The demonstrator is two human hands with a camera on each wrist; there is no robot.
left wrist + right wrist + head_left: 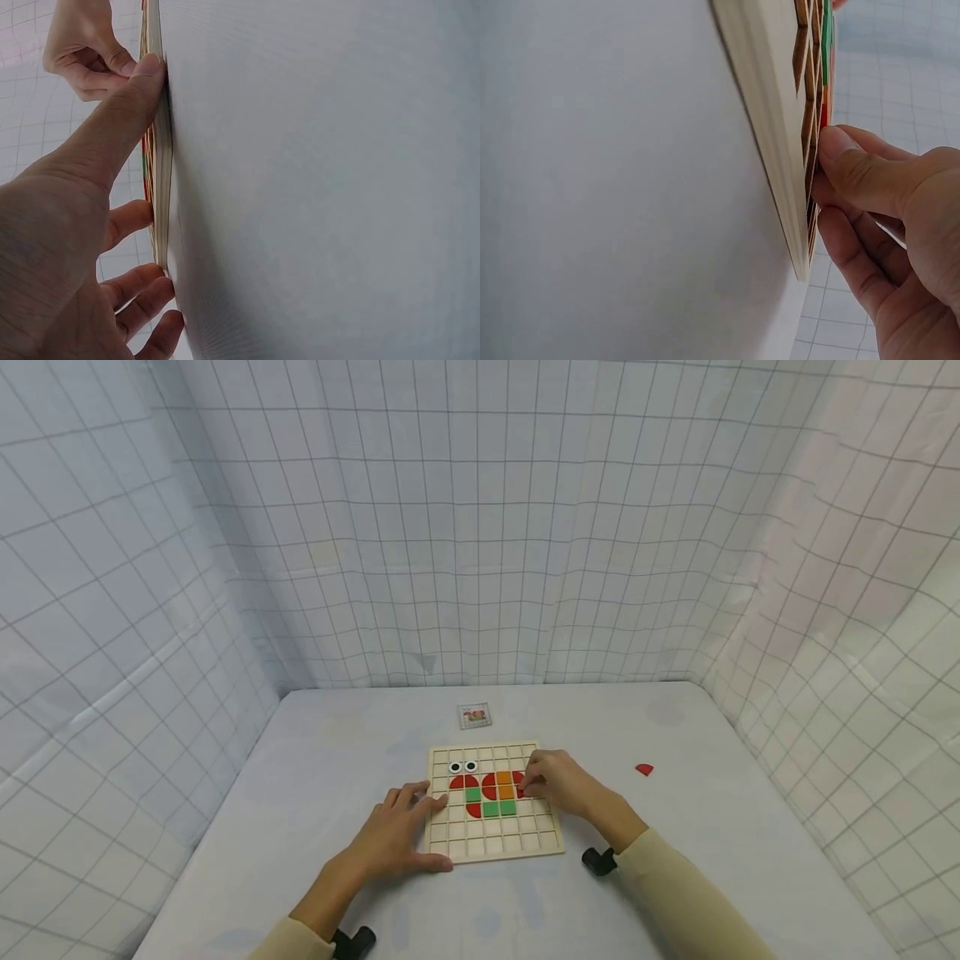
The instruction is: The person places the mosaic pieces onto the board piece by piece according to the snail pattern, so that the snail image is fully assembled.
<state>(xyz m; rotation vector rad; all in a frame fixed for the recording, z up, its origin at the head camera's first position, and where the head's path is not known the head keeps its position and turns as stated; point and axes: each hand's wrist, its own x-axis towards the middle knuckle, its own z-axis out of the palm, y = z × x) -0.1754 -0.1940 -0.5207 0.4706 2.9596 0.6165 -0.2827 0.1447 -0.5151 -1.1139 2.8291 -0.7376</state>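
Observation:
A square wooden grid board [459, 850] lies on the table with flat coloured tiles set in its cells. Red quarter-circles [464, 782], green squares [491, 809], orange squares [505, 778] and two round eye tiles [462, 767] form a picture. My left hand [397, 835] rests at the board's left side with fingers spread, its thumb [148, 71] against the near edge. Over the right part of the picture, my right hand [558, 781] pinches a red tile [824, 114] between thumb and fingertips, right at the grid. The fingers hide most of that tile.
One loose red quarter-circle tile [644, 769] lies on the table to the right of the board. Behind the board is a small picture card [475, 716] showing a similar pattern. White gridded curtains [495, 527] enclose the table [337, 760] at the back and sides.

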